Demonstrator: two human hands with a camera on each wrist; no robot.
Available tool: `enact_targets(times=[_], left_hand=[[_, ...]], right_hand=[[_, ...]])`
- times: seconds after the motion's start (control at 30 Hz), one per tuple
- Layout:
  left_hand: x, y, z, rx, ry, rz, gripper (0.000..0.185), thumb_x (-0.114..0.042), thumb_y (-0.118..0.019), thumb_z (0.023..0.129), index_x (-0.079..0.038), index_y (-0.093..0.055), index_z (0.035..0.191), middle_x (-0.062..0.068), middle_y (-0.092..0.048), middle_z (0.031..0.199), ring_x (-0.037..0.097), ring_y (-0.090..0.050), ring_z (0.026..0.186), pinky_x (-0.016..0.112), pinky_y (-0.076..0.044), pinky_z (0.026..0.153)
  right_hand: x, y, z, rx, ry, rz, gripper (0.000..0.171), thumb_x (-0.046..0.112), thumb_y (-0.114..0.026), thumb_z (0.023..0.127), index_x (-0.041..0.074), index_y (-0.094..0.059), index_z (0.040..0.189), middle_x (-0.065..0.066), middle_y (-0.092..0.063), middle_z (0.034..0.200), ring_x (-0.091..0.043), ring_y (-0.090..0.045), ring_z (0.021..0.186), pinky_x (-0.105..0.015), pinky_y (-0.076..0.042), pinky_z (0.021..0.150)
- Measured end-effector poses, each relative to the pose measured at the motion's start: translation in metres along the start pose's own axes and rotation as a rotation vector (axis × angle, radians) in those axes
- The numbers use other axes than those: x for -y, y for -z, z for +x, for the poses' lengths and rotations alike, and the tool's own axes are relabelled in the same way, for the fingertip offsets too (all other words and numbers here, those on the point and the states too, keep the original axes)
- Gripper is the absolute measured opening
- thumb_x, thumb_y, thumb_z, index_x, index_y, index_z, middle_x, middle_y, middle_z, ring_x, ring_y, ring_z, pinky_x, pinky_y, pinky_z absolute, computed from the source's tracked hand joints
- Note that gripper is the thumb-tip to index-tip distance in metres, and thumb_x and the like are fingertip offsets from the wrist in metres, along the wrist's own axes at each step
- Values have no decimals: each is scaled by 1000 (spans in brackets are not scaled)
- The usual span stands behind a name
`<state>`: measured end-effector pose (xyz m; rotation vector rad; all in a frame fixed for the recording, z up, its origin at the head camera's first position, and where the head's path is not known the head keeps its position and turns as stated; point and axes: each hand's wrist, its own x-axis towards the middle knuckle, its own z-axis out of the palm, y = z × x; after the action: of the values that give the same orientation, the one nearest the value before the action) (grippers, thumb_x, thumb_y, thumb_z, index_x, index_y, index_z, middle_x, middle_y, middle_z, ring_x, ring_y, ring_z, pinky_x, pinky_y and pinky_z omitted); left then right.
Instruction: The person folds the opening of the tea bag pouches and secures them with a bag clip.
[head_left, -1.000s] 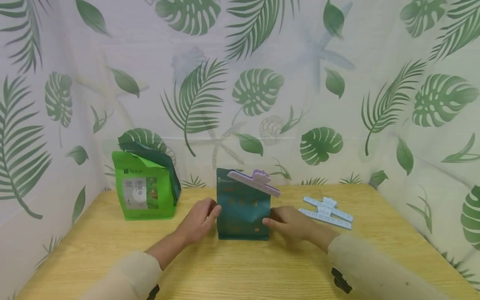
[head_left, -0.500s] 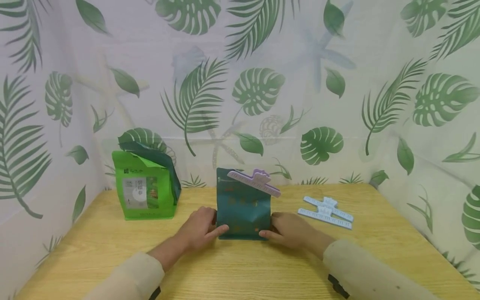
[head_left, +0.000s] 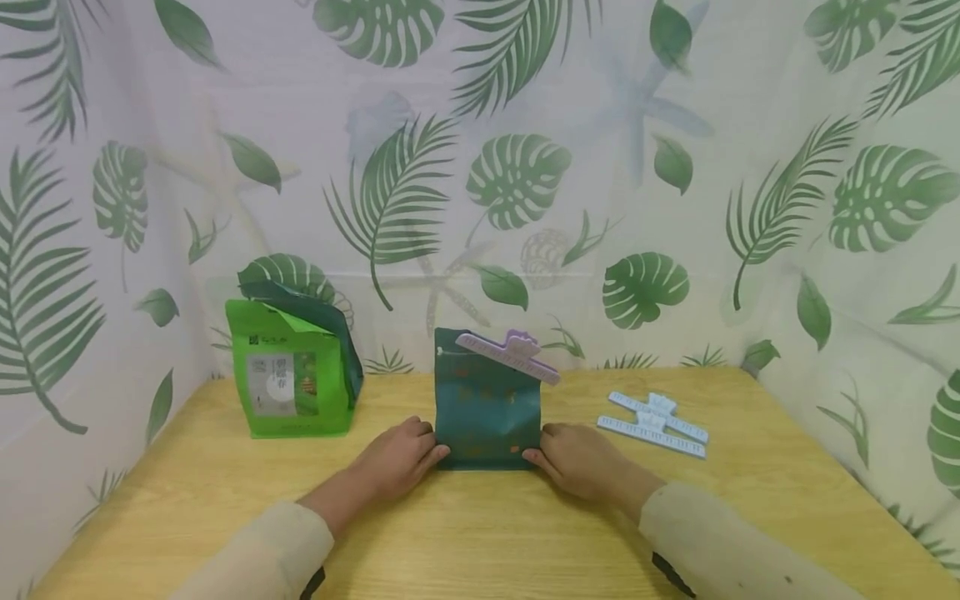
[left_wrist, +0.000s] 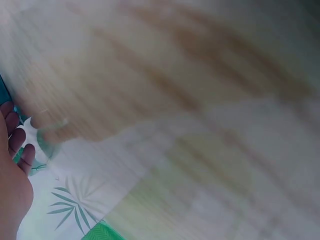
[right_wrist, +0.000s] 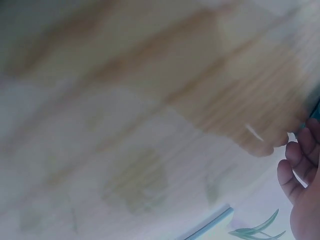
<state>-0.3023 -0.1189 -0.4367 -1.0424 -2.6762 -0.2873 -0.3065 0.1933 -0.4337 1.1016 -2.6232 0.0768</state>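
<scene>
Standing upright at table centre: dark teal pouch (head_left: 487, 412), speckled with small orange marks, none legible. Clamped slantwise along its top edge: lilac sealing clip (head_left: 508, 357). Pressed to the pouch's lower left edge from 9 o'clock: left hand (head_left: 397, 461), thumb lying across the front face, remaining fingers wrapped behind. Mirrored at 3 o'clock: right hand (head_left: 581, 459), thumb on the front, fingers curled round the lower right edge. Gripped between both, base resting on the wooden table (head_left: 480, 542). At 10 o'clock: bright green pouch (head_left: 291, 377), pale label, print too small to read. At 3 o'clock beyond the right hand: pale blue clip (head_left: 651, 423), lying flat. Both wrist views heavily blurred.
</scene>
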Motion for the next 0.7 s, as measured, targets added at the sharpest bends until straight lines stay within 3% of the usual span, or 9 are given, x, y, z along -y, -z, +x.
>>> enact_targets(times=[0.2,0.33,0.43,0.57,0.7], left_hand=[[1,-2,3,-76,2,29,27,-30,-58,102,-11,-68,87,1,-57,82,14,-49,75,32,-48,69],[1,-5,7,-120,5,34,24,-32,-61,100,-13,-68,86,-2,-53,78,12,-45,71,29,-44,66],[1,-6,10,-108,20,28,26,-32,-59,101,-12,-68,88,-3,-54,78,12,-45,71,30,-45,67],[1,-3,14,-70,100,4,27,-29,-52,105,-10,-66,90,1,-58,85,17,-52,79,37,-49,77],[2,-2,17,-53,130,19,29,-27,-47,106,-9,-64,91,4,-61,88,21,-55,83,40,-50,80]], right_hand=[[-2,0,3,-11,18,-42,38,29,-49,105,16,-57,70,1,-55,71,-14,-52,60,-35,-50,59],[-4,0,4,-23,-20,-67,37,29,-49,105,15,-55,72,1,-54,71,-16,-53,62,-37,-49,60],[-5,-1,6,-69,-63,-67,32,27,-52,104,15,-52,74,1,-53,69,-19,-55,65,-39,-47,62],[-5,-2,11,-139,-89,-57,26,24,-51,104,14,-50,80,1,-51,69,-22,-57,69,-38,-43,62],[-5,-2,14,-152,-102,-58,25,23,-51,104,13,-50,80,0,-50,68,-22,-55,66,-37,-41,60]])
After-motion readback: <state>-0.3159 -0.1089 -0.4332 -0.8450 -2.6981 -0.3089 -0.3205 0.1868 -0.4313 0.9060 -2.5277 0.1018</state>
